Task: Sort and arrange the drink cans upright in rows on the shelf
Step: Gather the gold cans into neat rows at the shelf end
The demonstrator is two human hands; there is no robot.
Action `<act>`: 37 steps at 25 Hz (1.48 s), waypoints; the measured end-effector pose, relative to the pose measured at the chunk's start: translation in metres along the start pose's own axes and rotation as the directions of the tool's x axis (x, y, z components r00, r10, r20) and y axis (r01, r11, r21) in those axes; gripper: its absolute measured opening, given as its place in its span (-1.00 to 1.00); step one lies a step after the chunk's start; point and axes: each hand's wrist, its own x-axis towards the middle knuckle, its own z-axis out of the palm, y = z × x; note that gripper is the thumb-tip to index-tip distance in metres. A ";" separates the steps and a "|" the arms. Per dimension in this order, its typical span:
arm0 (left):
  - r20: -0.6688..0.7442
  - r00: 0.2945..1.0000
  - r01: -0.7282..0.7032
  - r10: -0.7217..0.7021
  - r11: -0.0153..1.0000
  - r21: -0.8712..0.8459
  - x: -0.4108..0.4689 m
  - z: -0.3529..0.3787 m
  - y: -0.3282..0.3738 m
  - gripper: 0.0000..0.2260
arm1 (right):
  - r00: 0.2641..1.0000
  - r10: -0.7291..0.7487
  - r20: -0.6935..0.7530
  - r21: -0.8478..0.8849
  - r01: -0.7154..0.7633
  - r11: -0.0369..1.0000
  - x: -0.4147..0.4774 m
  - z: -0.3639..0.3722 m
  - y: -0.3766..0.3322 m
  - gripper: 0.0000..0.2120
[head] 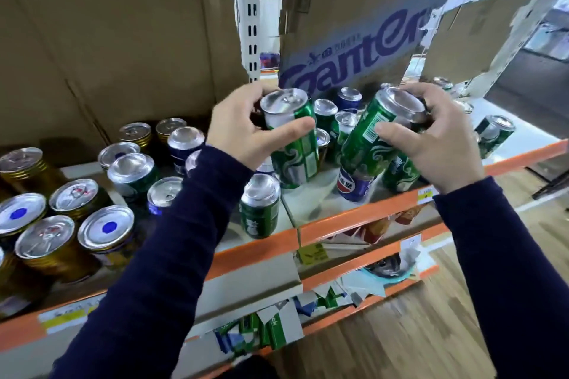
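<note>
My left hand (pixel 246 129) grips a tall green can (pixel 295 144) near its top, held almost upright above the shelf (pixel 323 203). A second green can (pixel 374 135), tilted to the left, is held in my right hand (pixel 431 144). Under them stand a blue cola can (pixel 351 184) and more green cans (pixel 400 175). A short green can (pixel 260 206) stands alone near the shelf's front edge. Further back are mixed green and blue cans (pixel 326 111). One green can (pixel 495 132) stands apart at the right.
Gold cans (pixel 58 249) and silver-topped cans with blue dots (pixel 107 228) fill the left shelf section, blue and green ones behind. Torn cardboard boxes (pixel 354 49) back the shelf. The orange shelf lip (pixel 354 215) runs along the front; lower shelves hold crumpled packaging. Wooden floor lies right.
</note>
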 end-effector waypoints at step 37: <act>0.173 0.873 0.234 -0.457 0.702 0.672 0.004 0.031 -0.049 -0.46 | 0.463 -0.060 0.884 -0.295 0.655 0.696 0.126 0.143 0.096 -0.30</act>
